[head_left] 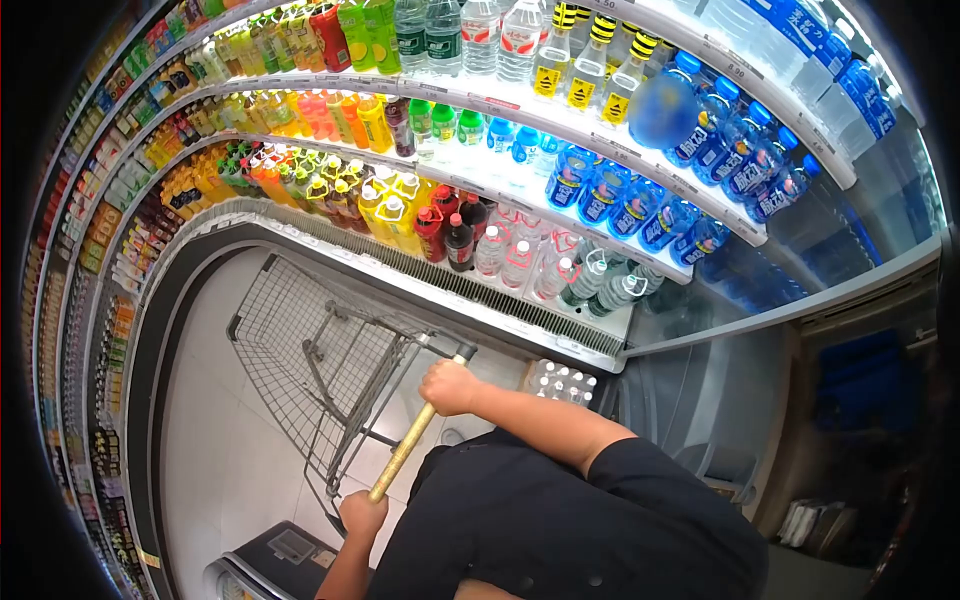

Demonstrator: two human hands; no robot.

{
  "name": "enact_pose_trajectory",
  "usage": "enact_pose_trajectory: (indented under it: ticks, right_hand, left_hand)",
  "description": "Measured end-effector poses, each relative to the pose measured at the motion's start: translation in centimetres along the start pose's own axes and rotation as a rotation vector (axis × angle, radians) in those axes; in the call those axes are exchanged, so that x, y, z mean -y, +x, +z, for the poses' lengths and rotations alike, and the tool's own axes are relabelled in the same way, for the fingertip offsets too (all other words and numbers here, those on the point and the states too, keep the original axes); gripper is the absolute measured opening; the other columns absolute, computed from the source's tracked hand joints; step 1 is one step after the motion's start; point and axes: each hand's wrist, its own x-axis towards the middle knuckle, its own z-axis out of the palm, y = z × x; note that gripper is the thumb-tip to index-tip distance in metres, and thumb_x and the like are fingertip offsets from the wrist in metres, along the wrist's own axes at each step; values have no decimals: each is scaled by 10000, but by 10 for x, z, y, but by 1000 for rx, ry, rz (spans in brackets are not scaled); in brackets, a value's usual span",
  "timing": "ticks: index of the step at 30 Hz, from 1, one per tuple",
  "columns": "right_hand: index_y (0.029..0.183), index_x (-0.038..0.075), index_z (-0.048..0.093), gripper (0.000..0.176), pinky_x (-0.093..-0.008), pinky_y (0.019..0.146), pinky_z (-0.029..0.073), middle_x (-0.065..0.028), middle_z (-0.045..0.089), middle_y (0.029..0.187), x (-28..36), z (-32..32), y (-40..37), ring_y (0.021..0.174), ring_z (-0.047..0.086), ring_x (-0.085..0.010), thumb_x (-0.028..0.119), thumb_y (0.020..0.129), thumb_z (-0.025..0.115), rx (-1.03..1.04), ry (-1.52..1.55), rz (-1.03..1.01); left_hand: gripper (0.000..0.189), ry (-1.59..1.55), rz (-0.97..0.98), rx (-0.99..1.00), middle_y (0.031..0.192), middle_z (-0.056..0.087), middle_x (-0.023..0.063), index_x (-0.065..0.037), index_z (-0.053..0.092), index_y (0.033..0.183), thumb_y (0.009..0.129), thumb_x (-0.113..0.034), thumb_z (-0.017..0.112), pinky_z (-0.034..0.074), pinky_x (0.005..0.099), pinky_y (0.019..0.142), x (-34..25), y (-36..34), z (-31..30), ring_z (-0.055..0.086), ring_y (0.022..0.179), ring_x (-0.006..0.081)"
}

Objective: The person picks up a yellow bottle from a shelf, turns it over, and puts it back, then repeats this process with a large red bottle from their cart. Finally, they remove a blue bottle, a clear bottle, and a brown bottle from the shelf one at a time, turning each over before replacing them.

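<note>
A wire shopping cart (330, 365) stands on the tiled floor to the left of my body, with a yellowish handle bar (405, 450) running slantwise across the view. My right hand (450, 387) is closed around the bar near its upper end. Near the lower end of the same bar, my left hand (362, 518) is wrapped round it too. Through the cart's mesh the floor tiles and the lower frame show. My dark shirt (570, 520) fills the bottom middle, and a shoe tip shows just beyond the bar.
Long curved shelves (560, 315) of bottled drinks run along the top and left. Blue-labelled bottles (630, 205) stand at the right end, beside a glass side panel (800, 260). A pack of white-capped bottles (565, 385) sits on the floor. A dark bin-like unit (285, 555) stands at lower left.
</note>
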Motion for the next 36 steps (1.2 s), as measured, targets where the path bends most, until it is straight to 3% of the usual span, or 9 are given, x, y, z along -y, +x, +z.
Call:
enact_pose_trajectory:
  ticks: [10, 25, 32, 36]
  right_hand:
    - [672, 142, 676, 62, -388, 739, 520, -32, 666, 717, -30, -4, -1, 759, 671, -255, 191, 682, 712, 17, 31, -44]
    - [707, 130, 667, 59, -391, 758, 513, -44, 659, 742, -30, -6, -12, 798, 673, -258, 171, 695, 708, -68, 155, -70]
    - [756, 123, 678, 58, -401, 725, 532, -56, 678, 767, -23, -18, -23, 808, 691, -265, 169, 731, 702, 59, 142, -98]
    - [807, 113, 687, 142, -399, 722, 541, -63, 691, 820, -25, -20, -26, 836, 692, -272, 219, 729, 740, 94, 151, -103]
  left_hand:
    - [382, 10, -14, -56, 621, 653, 221, -17, 697, 615, 758, -371, 698, 547, 517, 601, -29, 3, 7, 655, 585, 427]
    - [361, 13, -88, 27, 655, 656, 236, -18, 707, 647, 757, -362, 691, 549, 510, 647, -35, -4, 4, 667, 644, 437]
    - [370, 33, -66, 15, 638, 662, 218, -33, 708, 629, 746, -384, 705, 552, 518, 629, -32, -15, 11, 669, 621, 427]
    - [372, 23, -77, 36, 646, 667, 213, -37, 715, 640, 748, -393, 699, 554, 514, 641, -37, -19, 10, 673, 632, 424]
